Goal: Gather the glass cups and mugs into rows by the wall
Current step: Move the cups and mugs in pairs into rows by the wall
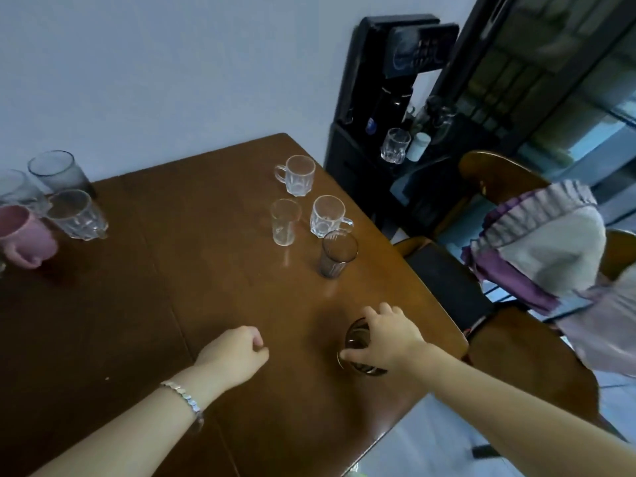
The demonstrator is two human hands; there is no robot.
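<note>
Right hand [385,333] is over the dark glass [358,342] near the front right edge of the worktop [213,270], fingers draped across the rim from above and the thumb curled round the near side. That grip looks closed on the glass, though whether the base sits on the wood or has come clear of it, I cannot tell from here. Left hand [237,352] rests on the worktop just beside, curled loosely into a fist with nothing in it, a bracelet [182,397] on the wrist.

So this reads as the pick-up of one stray. Further out, four more wait in a loose cluster toward the far right corner: a smoked tumbler [338,253] nearest, then a clear tumbler [285,221], a handled mug [327,215] just beside it, and another clear mug [298,174] closest to the wall [155,63]. Over on the far left, by the wall, the gathered group stands: a pink mug [25,235], a faceted glass [77,215] and two frosted glasses [58,172] behind.

Next move, as I judge it: a firm lift straight up, then a long carry left across the bare wood, set down upright beside the faceted glass without clinking it. The top-down hold is light, so a slip is the risk.
</note>
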